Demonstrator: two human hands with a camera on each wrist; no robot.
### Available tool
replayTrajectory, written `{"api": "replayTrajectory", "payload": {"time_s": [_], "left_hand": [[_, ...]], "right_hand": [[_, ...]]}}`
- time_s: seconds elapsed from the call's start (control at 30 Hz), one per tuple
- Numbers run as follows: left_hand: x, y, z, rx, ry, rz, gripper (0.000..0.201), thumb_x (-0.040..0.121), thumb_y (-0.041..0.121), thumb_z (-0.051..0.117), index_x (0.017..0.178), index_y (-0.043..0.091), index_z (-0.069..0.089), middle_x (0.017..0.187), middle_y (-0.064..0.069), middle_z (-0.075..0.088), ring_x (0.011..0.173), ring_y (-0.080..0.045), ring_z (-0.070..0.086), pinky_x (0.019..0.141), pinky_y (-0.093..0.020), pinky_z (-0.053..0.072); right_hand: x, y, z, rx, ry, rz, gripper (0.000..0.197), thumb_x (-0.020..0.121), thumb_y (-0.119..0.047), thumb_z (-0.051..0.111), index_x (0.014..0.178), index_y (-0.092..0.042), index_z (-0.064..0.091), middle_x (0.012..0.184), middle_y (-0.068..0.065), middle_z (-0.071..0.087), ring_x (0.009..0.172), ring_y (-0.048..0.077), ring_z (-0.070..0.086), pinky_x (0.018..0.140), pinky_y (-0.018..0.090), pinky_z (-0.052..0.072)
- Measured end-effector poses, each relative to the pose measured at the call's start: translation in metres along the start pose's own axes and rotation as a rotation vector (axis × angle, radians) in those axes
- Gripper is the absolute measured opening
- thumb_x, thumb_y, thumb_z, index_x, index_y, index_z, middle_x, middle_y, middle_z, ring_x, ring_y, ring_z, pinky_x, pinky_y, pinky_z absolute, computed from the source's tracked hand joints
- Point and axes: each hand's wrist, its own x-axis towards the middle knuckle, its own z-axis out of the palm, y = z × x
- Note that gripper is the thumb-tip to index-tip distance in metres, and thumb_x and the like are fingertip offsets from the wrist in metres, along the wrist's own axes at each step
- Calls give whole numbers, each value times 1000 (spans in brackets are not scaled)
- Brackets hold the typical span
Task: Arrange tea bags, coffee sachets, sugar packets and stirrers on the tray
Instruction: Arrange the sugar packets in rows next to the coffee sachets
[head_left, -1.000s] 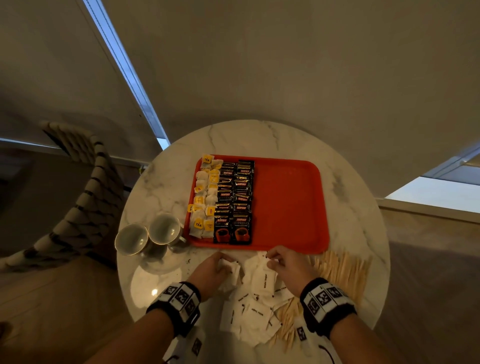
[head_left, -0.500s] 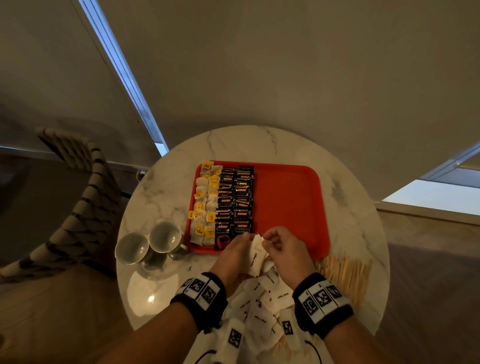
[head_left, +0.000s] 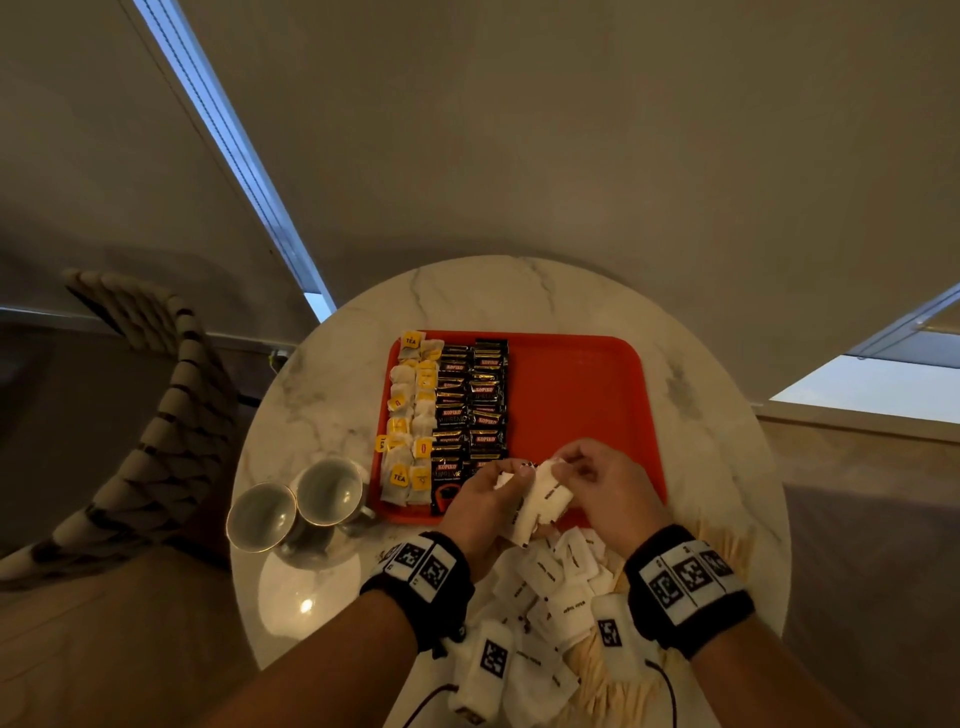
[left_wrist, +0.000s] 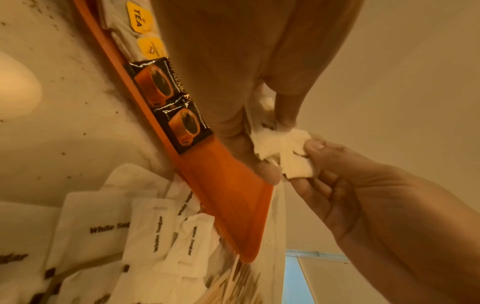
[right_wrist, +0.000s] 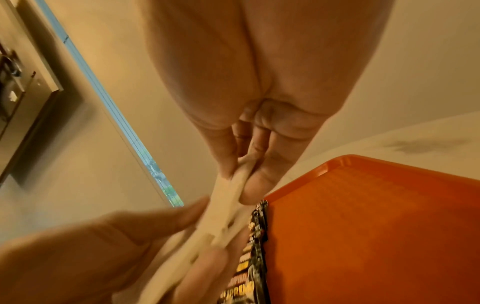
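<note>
Holding two columns of white tea bags with yellow tags (head_left: 410, 421) along its left edge and two columns of black coffee sachets (head_left: 470, 410) just beside them, the flat red plastic tray (head_left: 576, 395) is sitting in the middle of the round white marble counter (head_left: 519, 291). Its right half is lying bare, offering open room. Both hands are hovering over the tray's near edge: the left hand (head_left: 480, 501) is gripping a small stack of white paper sugar packets (head_left: 540, 501), its grip clamped on them, while the right hand (head_left: 605, 491) is pinching the stack's top edge. More white sugar packets (head_left: 558, 577) are lying heaped at the counter's near edge, with pale wooden stirrers (head_left: 727, 545) fanned toward the near right edge. Two grey cups (head_left: 296, 501) are standing touching near the left edge. Compared with a second ago, both hands are now raised off the heap and carrying the stack forward over the tray.
</note>
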Motion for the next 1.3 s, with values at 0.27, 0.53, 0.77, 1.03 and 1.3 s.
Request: {"api": "replayTrajectory", "payload": {"time_s": [0.27, 0.53, 0.77, 1.03, 1.3], "left_hand": [[17, 5, -9, 38, 80, 20, 26, 99, 22, 64, 119, 6, 58, 117, -28, 66, 86, -34, 71, 61, -38, 61], [35, 17, -20, 39, 139, 33, 30, 99, 21, 65, 121, 3, 58, 117, -21, 67, 92, -28, 72, 70, -40, 62], [48, 30, -29, 92, 150, 49, 23, 99, 24, 65, 114, 8, 61, 119, -25, 66, 94, -31, 72, 71, -43, 62], [59, 43, -41, 118, 177, 80, 23, 97, 28, 66, 115, 14, 63, 112, -18, 70, 92, -31, 75, 75, -47, 63], [66, 52, -53, 93, 232, 130, 20, 98, 30, 66, 113, 18, 64, 114, -17, 71, 96, -33, 75, 73, -46, 63]], "right_hand": [[14, -21, -79, -17, 3, -34, 6, 100, -28, 59, 98, -29, 64, 64, -3, 67, 48, 7, 57, 47, 18, 44], [74, -14, -98, -19, 82, -51, 18, 100, -14, 59, 98, -31, 61, 73, 0, 71, 62, 18, 66, 67, 45, 57], [136, -12, -82, 158, 113, 61, 14, 96, -6, 63, 108, -12, 65, 98, 9, 72, 74, 21, 71, 81, 37, 59], [190, 22, 3, 232, 86, 203, 14, 92, -2, 68, 94, -15, 63, 105, 13, 70, 85, 21, 73, 74, 28, 59], [203, 24, 26, -157, 169, 42, 32, 95, -22, 68, 125, -23, 60, 124, -6, 52, 107, 13, 58, 84, 25, 46]]}}
